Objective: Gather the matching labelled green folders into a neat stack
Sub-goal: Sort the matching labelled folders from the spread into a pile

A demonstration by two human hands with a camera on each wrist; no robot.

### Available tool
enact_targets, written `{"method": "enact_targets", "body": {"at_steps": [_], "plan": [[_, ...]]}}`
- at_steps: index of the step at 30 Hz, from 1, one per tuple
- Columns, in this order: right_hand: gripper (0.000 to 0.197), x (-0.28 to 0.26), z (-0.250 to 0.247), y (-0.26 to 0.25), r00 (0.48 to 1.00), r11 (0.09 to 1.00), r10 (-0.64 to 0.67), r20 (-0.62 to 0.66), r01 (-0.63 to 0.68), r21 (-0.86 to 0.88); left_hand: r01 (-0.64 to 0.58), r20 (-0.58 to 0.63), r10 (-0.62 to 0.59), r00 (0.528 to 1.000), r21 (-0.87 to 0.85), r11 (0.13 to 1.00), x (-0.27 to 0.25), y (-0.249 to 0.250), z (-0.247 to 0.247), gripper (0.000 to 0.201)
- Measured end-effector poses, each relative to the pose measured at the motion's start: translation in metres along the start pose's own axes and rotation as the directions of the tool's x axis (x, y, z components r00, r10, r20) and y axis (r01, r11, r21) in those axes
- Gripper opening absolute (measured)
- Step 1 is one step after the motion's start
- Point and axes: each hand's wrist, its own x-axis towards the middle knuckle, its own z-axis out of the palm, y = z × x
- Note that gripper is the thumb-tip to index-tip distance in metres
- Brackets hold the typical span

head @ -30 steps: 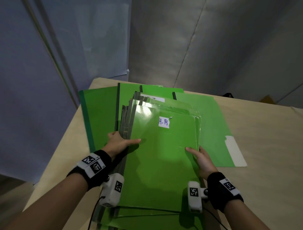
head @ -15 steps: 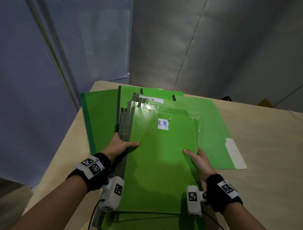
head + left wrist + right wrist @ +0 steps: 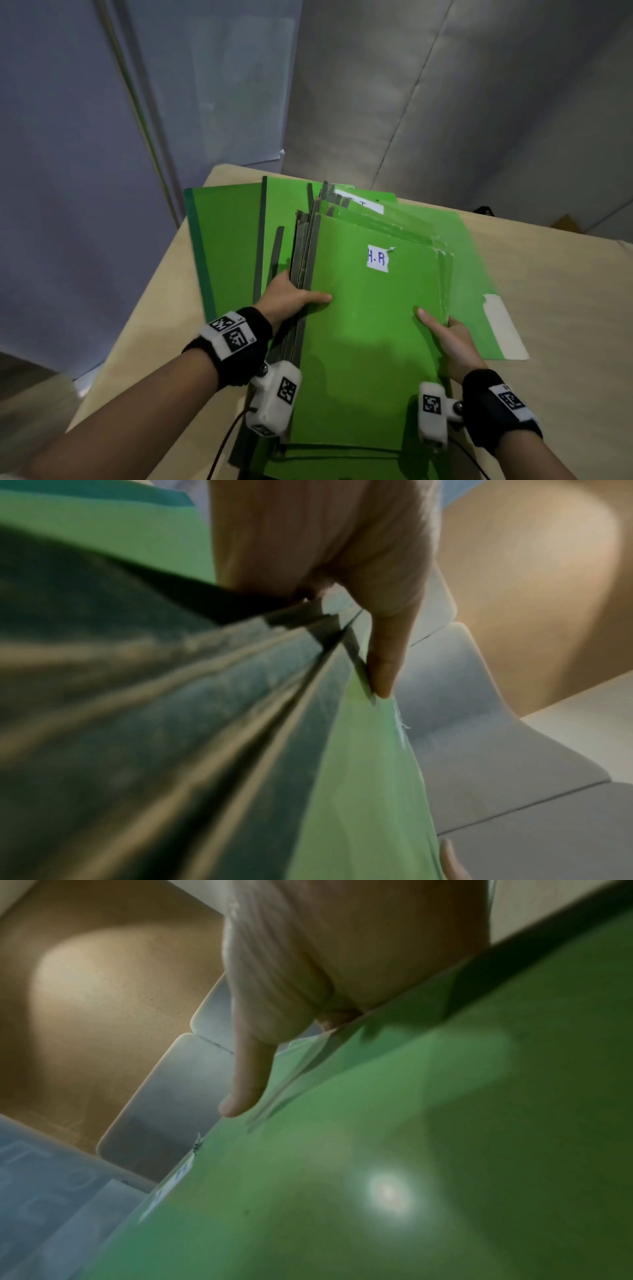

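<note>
Since a second ago the stack of green folders (image 3: 370, 342) has tipped up between my hands, its far end risen so the dark spines fan out along the left side, and my hands have kept their places on its edges.

My left hand (image 3: 291, 301) grips the stack's left edge just left of the middle of the frame: the thumb lies flat across the top cover, the other fingers are tucked under the spines where I cannot see them. In the left wrist view the thumb (image 3: 383, 669) presses against the edge of the top sheet, the layered spines running off toward the lower left.

My right hand (image 3: 452, 339) holds the right edge, lower right of centre, thumb on top of the cover and the rest beneath. The right wrist view shows the thumb (image 3: 250, 1080) laid against the cover's rim.

The top folder carries a white label (image 3: 377, 258) reading "H.R" near its upper part. Beneath the stack, other green folders (image 3: 229, 240) lie spread flat toward the upper left, and one with a white tab (image 3: 505, 325) reaches out at right. All of it sits on the pale wooden table (image 3: 565, 308), grey walls behind at the top of the frame.
</note>
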Motion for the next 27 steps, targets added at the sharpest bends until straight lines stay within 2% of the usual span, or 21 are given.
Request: {"method": "enact_targets", "body": {"at_steps": [3,6,8,11,17,19,20,22,23,24,26,27], "plan": [[0.102,-0.002,0.0,0.004,1.0,0.999,0.017,0.0,-0.017,-0.032,0.053,0.039,-0.057,0.998,0.095,0.994,0.004,-0.001,0.004,0.091],[0.103,-0.001,0.0,0.002,1.0,0.998,0.011,-0.005,-0.011,-0.059,0.072,0.022,-0.078,0.997,0.194,0.978,0.012,-0.008,0.0,0.103],[0.102,-0.001,0.003,0.0,1.0,0.996,0.009,0.007,-0.009,-0.089,0.098,-0.022,-0.096,0.995,0.337,0.936,0.016,-0.015,-0.002,0.112],[0.107,-0.002,0.011,-0.004,1.0,0.992,0.001,0.023,0.002,-0.125,0.111,-0.125,-0.062,0.99,0.44,0.891,0.016,-0.026,-0.007,0.098],[0.112,-0.005,0.019,-0.009,0.999,0.985,-0.017,0.045,0.024,-0.169,0.074,-0.135,-0.019,0.991,0.419,0.905,0.016,-0.031,-0.013,0.092],[0.11,-0.007,0.02,-0.009,0.999,0.984,-0.02,0.048,0.028,-0.175,0.084,-0.137,-0.032,0.99,0.387,0.918,0.014,-0.029,-0.013,0.097],[0.106,-0.007,0.02,-0.008,0.999,0.984,-0.02,0.041,0.027,-0.177,0.094,-0.134,-0.049,0.99,0.354,0.93,0.014,-0.028,-0.012,0.107],[0.104,-0.007,0.02,-0.007,0.999,0.983,-0.027,0.042,0.034,-0.179,0.118,-0.101,-0.096,0.99,0.24,0.964,0.016,-0.03,-0.011,0.142],[0.104,-0.007,0.02,-0.006,0.998,0.983,-0.027,0.049,0.035,-0.181,0.125,-0.088,-0.11,0.99,0.192,0.973,0.021,-0.034,-0.011,0.151],[0.104,-0.007,0.02,-0.006,0.998,0.981,-0.032,0.05,0.04,-0.188,0.124,-0.073,-0.113,0.991,0.159,0.979,0.023,-0.036,-0.011,0.146],[0.104,-0.008,0.02,-0.007,0.998,0.98,-0.033,0.055,0.043,-0.193,0.1,-0.047,-0.095,0.994,0.112,0.989,0.017,-0.031,-0.012,0.115],[0.104,-0.008,0.019,-0.007,0.998,0.981,-0.03,0.059,0.041,-0.191,0.089,-0.041,-0.085,0.995,0.092,0.992,0.014,-0.03,-0.013,0.107]]}}
